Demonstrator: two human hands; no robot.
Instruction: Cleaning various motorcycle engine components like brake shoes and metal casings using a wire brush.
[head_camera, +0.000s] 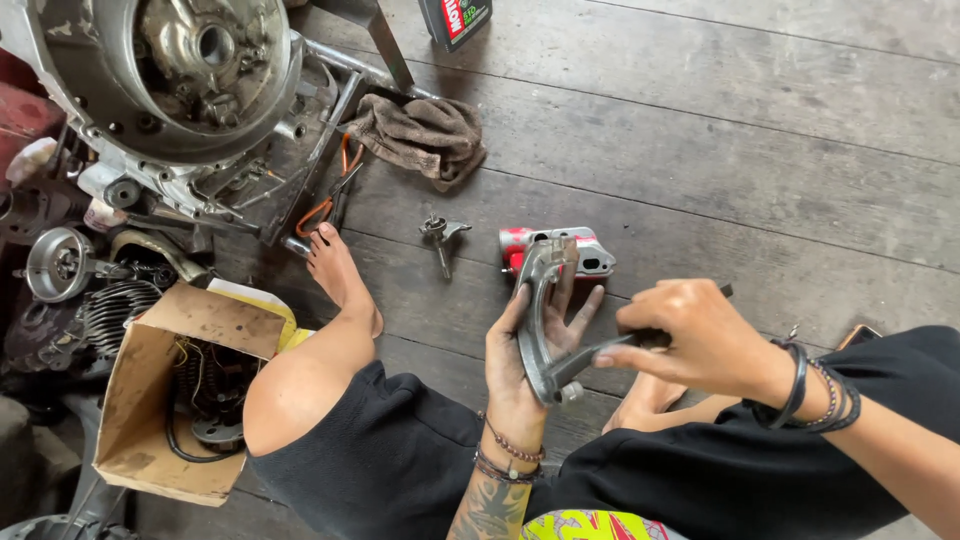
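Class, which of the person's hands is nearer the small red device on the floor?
Left. The left hand sits just below the red device; the right hand is farther right.

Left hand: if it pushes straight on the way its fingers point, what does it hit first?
The left hand, holding the curved metal lever, points up-frame. First in that line looks to be the red and silver part on the plank floor, though it lies lower, so depth is uncertain.

Black shorts, bare feet, beaded wristbands.
Left hand (530, 345): tattooed forearm, thin bead bracelets. Right hand (700, 335): dark bangles, bead strings. Bright patterned cloth at waist.
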